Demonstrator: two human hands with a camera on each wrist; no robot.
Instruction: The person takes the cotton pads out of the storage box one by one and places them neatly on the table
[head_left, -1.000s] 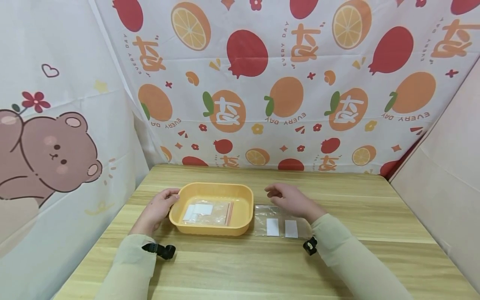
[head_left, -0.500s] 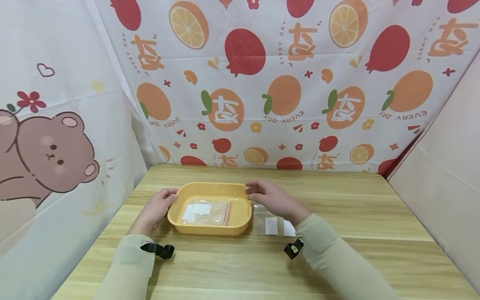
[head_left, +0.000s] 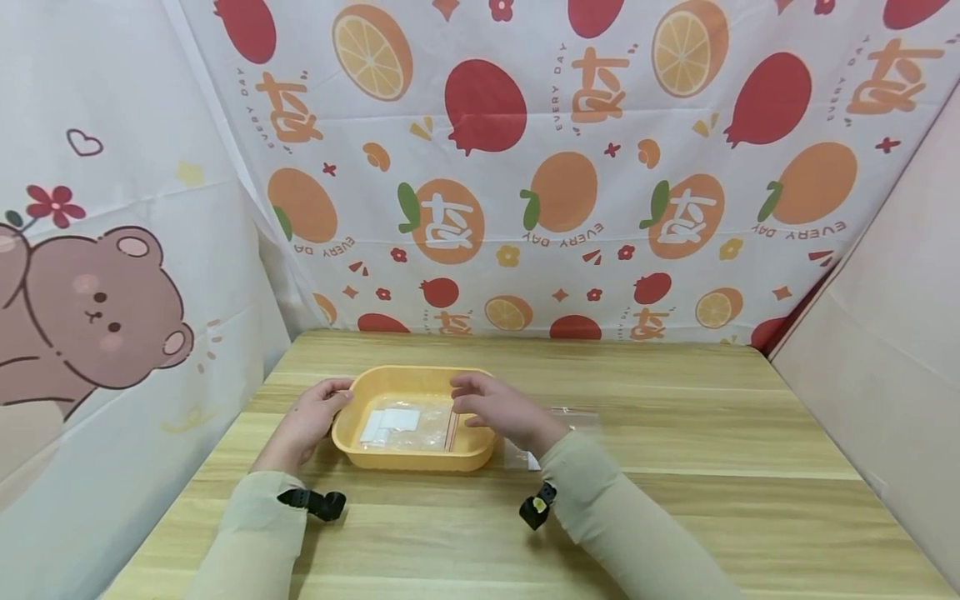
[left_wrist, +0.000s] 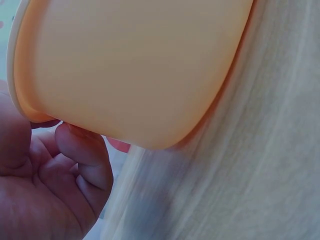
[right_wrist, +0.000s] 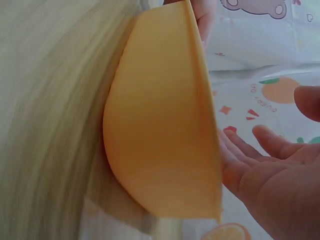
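With your left hand point(head_left: 306, 421) gripping the tray point(head_left: 412, 462) steady, lower your right hand point(head_left: 506, 410), fingers parted, to the inner bag point(head_left: 426, 427) near its fingertips.

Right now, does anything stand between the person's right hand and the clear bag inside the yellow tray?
Nothing visible does: the right hand is over the right end of the open yellow tray, and the clear bag lies inside.

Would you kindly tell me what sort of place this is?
Probably a cloth-screened work booth: a wood-grain table, a fruit-print cloth hanging behind it, and a bear-print cloth on the left.
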